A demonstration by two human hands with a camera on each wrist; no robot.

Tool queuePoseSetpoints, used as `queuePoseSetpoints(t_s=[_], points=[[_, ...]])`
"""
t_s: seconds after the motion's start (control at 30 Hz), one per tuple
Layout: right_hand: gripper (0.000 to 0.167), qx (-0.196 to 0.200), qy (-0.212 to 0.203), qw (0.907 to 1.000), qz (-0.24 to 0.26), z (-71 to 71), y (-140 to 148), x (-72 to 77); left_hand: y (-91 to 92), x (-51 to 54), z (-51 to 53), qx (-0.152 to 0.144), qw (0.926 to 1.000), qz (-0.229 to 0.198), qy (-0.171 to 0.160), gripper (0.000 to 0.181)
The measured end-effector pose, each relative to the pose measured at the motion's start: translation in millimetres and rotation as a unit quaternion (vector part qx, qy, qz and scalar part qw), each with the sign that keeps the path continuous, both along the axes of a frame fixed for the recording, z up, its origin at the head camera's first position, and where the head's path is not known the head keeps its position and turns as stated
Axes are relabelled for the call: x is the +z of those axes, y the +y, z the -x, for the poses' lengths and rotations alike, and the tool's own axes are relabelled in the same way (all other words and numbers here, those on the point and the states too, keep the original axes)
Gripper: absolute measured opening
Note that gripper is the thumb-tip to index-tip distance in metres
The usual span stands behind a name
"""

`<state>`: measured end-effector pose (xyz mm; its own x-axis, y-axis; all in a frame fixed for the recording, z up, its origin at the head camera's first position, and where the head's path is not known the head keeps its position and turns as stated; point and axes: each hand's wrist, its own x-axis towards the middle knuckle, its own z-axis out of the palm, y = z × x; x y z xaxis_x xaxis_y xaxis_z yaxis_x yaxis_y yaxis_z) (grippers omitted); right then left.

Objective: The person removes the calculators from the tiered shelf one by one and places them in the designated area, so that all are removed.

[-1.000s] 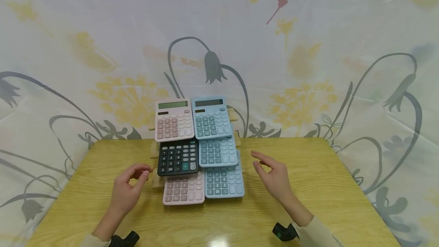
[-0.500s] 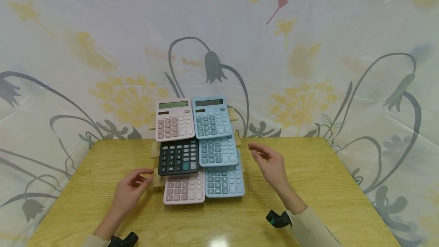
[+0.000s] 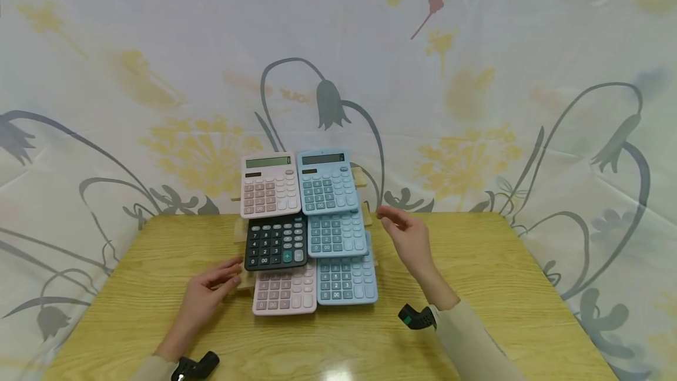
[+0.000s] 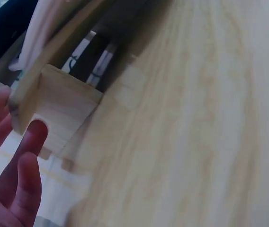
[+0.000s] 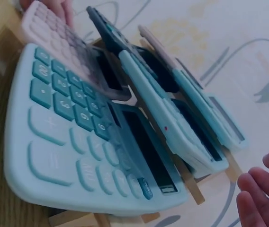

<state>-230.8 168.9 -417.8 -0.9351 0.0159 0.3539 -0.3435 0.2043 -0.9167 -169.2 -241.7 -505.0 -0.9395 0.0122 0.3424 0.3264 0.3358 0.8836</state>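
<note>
Six calculators (image 3: 319, 234) lean in three tiers on a wooden rack (image 4: 68, 104); the left hand (image 3: 208, 291), fingers loosely parted, gripping nothing, is by its left edge, contact unclear; the right hand (image 3: 411, 240), loosely curved and empty, hovers near its right.

Soft, even light fills my head view, with 1 white patch of glare on the front of the table (image 3: 476, 287). Faint, soft-edged shadows lie below the lower pink calculator (image 3: 285, 298) and beside my left hand (image 3: 206, 296). Key labels look crisp on the black calculator (image 3: 276, 243), but digits on the 2 lit screens are too small to read surely. The 2 wrist views are dimmer and cooler: on my left, the wood grain smears and deep shadow sits under the wooden stand (image 4: 68, 99); on my right, the printed cloth (image 5: 219, 28) looks hazy.
</note>
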Motion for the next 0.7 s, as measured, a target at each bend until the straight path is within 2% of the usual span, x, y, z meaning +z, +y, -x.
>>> queuePoseSetpoints(t_s=[0.1, 0.27, 0.33, 0.7], points=[[0.025, 0.006, -0.008, 0.9998, 0.015, 5.3, -2.4, -0.1, 2.7, -3.7, 2.0, -0.011, 0.9996, -0.02, -0.013, 0.021], [0.029, 0.025, -0.008, 0.9985, 0.047, 14.1, -8.5, -3.1, 9.3, -3.8, 2.3, 0.009, 0.9979, -0.029, -0.057, 0.025], [0.03, 0.028, -0.012, 0.9981, 0.054, 16.4, -11.3, -3.9, 10.5, -4.7, 2.2, 0.011, 0.9972, -0.037, -0.064, 0.025], [0.032, 0.021, -0.047, 0.9957, 0.076, 26.2, -28.8, 4.1, 8.5, -7.5, 2.1, -0.001, 0.9976, -0.055, -0.042, 0.024]])
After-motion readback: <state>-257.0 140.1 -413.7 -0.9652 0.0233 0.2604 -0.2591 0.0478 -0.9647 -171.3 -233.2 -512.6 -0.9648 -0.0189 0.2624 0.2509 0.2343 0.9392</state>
